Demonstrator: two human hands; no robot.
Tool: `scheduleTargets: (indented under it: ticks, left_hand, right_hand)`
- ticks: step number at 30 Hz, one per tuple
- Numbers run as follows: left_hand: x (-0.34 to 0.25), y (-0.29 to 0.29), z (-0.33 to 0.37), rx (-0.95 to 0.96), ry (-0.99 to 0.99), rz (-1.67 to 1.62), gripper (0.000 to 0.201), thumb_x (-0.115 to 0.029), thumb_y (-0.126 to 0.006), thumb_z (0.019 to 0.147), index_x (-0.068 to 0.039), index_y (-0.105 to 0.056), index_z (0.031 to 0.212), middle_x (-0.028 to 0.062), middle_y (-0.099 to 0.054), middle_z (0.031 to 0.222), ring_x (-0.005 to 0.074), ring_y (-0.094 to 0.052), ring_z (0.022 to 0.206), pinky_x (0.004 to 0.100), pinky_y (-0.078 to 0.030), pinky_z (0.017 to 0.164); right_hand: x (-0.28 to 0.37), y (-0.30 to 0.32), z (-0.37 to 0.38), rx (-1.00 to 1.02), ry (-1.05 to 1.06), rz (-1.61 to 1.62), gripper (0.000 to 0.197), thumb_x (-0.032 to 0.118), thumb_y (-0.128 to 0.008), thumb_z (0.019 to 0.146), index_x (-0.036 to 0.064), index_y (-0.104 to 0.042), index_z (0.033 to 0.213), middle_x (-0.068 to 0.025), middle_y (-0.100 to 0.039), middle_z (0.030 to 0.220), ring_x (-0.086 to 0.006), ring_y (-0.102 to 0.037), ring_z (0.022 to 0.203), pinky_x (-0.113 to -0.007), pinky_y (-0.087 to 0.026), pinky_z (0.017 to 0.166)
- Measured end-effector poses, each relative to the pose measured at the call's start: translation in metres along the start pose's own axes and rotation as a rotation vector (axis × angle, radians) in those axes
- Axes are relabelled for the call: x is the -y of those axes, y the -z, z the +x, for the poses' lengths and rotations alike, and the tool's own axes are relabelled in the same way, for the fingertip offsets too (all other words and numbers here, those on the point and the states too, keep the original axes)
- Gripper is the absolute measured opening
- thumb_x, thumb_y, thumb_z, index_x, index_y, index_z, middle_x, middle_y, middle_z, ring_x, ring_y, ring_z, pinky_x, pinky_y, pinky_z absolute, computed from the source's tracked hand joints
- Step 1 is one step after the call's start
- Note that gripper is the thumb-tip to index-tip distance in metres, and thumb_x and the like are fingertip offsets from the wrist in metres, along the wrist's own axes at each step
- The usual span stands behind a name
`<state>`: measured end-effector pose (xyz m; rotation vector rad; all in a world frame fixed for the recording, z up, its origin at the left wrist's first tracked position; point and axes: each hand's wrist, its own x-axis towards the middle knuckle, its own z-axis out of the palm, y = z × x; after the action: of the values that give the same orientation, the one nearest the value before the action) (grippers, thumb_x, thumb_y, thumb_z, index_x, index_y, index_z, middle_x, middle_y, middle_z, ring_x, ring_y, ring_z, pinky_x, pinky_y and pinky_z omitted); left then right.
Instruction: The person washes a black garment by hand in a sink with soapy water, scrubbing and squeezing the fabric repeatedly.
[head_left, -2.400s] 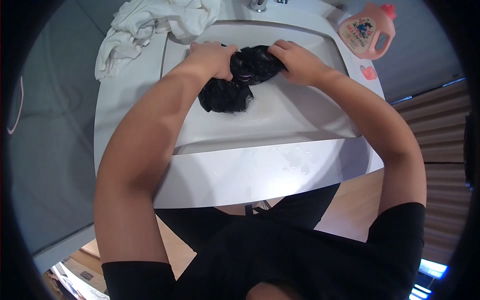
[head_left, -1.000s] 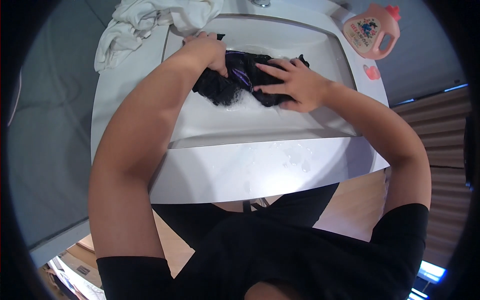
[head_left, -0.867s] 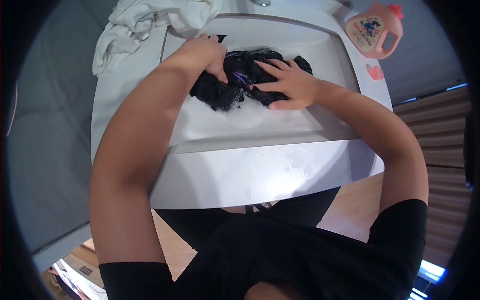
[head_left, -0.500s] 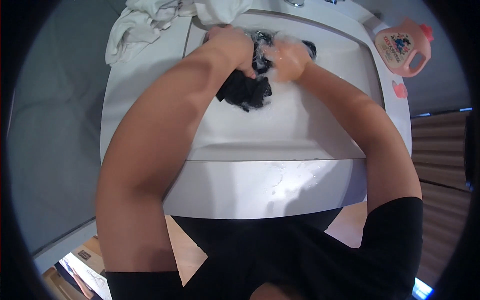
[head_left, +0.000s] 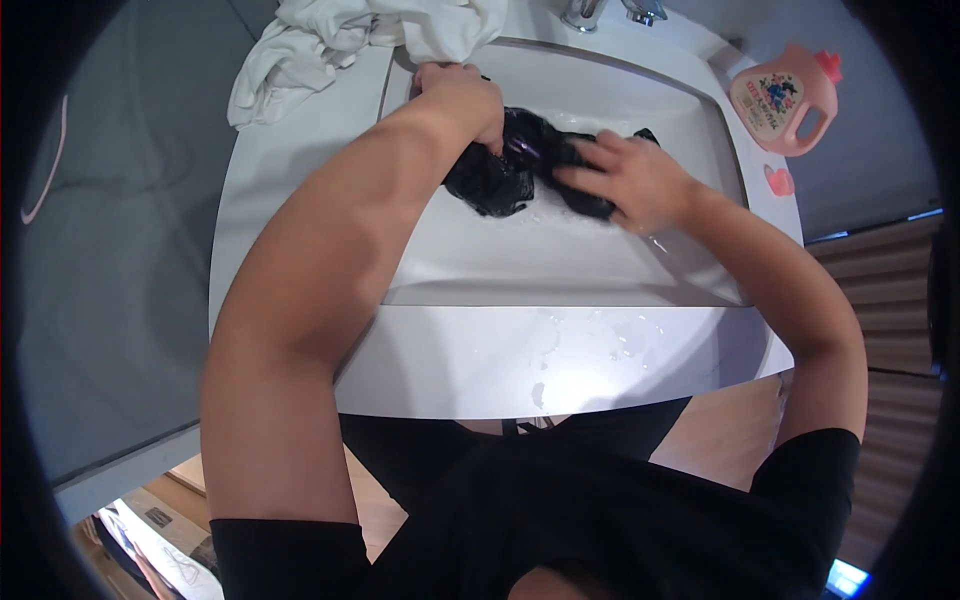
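Note:
A wet black garment (head_left: 490, 185) lies bunched in the white sink basin (head_left: 570, 270). My left hand (head_left: 465, 92) is closed on its left part, with the thumb over the cloth and most fingers hidden behind the hand. My right hand (head_left: 640, 180) rests over the right part of the cloth, fingers stretched and spread, a little blurred. Between the hands the cloth shows a shiny dark purple patch (head_left: 523, 150); I cannot tell what it is. A little water and some suds lie around the garment.
White cloth (head_left: 340, 45) is heaped on the counter at the back left. A chrome tap (head_left: 583, 14) stands behind the basin. On the right counter are a pink detergent bottle (head_left: 785, 100) and a pink cap (head_left: 779, 180). Water drops dot the front counter edge (head_left: 560, 350).
My right hand has moved right and nearer, its fingers spreading over the cloth. The foam and splashing have mostly gone, and the garment is more spread out. My left hand stays in place.

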<state>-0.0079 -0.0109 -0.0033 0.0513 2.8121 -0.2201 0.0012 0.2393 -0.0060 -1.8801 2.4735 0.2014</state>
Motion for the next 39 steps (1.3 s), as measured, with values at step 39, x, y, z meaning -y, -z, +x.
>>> scheduleTargets:
  ticks: [39]
  left_hand:
    - [0.002,-0.001,-0.004,0.133,-0.31,0.067,0.064,-0.026,-0.078,0.066,-0.023,-0.067,0.129,0.0087,-0.052,0.143,0.0309,-0.05,0.129,0.042,-0.051,0.095]
  right_hand:
    - [-0.004,-0.032,0.0,0.089,-0.014,0.162,0.07,0.065,-0.057,0.087,0.0388,-0.04,0.149,-0.0187,-0.033,0.157,-0.0517,-0.029,0.139,-0.066,-0.031,0.1]
